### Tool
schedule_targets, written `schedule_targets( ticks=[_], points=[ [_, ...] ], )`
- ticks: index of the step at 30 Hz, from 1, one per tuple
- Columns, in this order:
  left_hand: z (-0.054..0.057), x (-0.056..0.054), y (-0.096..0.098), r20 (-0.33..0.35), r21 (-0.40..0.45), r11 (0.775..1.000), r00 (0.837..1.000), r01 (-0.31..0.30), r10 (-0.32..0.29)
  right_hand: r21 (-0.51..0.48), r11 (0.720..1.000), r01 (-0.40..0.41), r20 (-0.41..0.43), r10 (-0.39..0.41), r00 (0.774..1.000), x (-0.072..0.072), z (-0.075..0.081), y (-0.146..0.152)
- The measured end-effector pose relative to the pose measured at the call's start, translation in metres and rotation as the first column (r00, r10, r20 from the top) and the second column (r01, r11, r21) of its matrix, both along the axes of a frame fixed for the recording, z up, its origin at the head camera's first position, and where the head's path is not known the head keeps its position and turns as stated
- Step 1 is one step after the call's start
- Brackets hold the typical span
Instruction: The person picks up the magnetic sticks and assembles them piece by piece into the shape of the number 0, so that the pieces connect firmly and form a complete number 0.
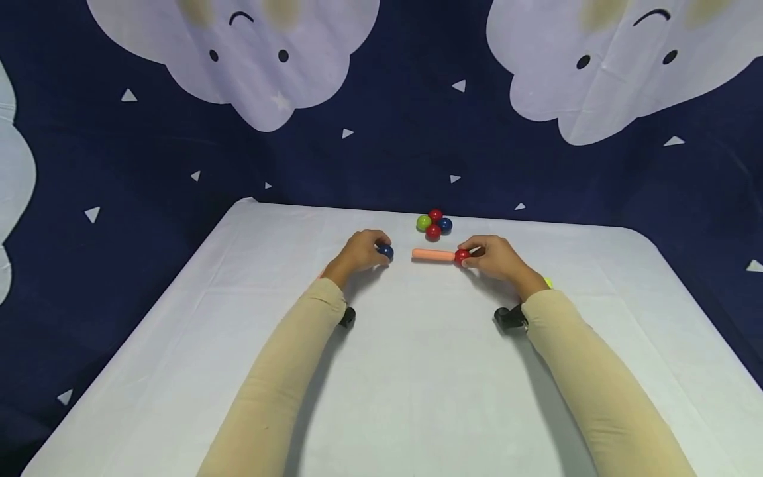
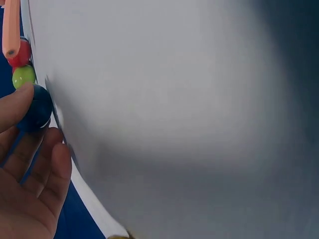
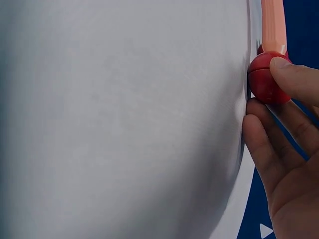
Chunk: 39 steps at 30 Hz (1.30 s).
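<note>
My left hand [image 1: 360, 252] pinches a dark blue ball [image 1: 387, 252] between thumb and fingers, low over the white tabletop. In the left wrist view the same blue ball [image 2: 39, 110] sits against the thumb. Across from it, my right hand [image 1: 497, 257] grips a red ball [image 1: 461, 257] that meets the right end of an orange rod [image 1: 433, 255]. The right wrist view shows the thumb over this red ball [image 3: 264, 82], which has a seam round it. The rod's left end points toward the blue ball, with a gap between them.
Behind the rod, two red balls [image 1: 433, 232], a green ball [image 1: 424, 222] and a blue ball [image 1: 444, 226] cluster near the table's far edge. A yellow-green thing [image 1: 548, 282] shows partly behind the right wrist. Black wrist cameras [image 1: 508, 318] hang beneath both forearms.
</note>
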<state>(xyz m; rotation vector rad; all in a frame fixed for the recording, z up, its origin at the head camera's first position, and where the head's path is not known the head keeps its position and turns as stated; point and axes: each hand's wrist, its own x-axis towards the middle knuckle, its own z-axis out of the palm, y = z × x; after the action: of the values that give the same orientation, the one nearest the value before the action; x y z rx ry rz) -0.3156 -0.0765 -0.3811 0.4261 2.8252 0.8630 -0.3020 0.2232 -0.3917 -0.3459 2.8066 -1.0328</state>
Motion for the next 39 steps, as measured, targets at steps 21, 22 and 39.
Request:
schedule_targets(
  ticks=[21, 22, 39],
  points=[
    [-0.008, -0.001, 0.02, 0.007, 0.06, 0.998, 1.0, -0.003, 0.002, -0.004, 1.0, -0.016, 0.013, 0.016, 1.0, -0.004, -0.006, -0.012],
    [-0.008, -0.001, 0.02, 0.008, 0.066, 0.998, 1.0, -0.006, 0.005, -0.003, 1.0, -0.012, 0.014, 0.012, 1.0, -0.004, -0.006, -0.011],
    [-0.005, 0.0, 0.019, 0.054, 0.124, 0.99, 0.997, -0.069, 0.063, -0.024, 1.0, 0.004, 0.012, -0.003, 1.0, -0.003, -0.004, -0.015]
  ],
)
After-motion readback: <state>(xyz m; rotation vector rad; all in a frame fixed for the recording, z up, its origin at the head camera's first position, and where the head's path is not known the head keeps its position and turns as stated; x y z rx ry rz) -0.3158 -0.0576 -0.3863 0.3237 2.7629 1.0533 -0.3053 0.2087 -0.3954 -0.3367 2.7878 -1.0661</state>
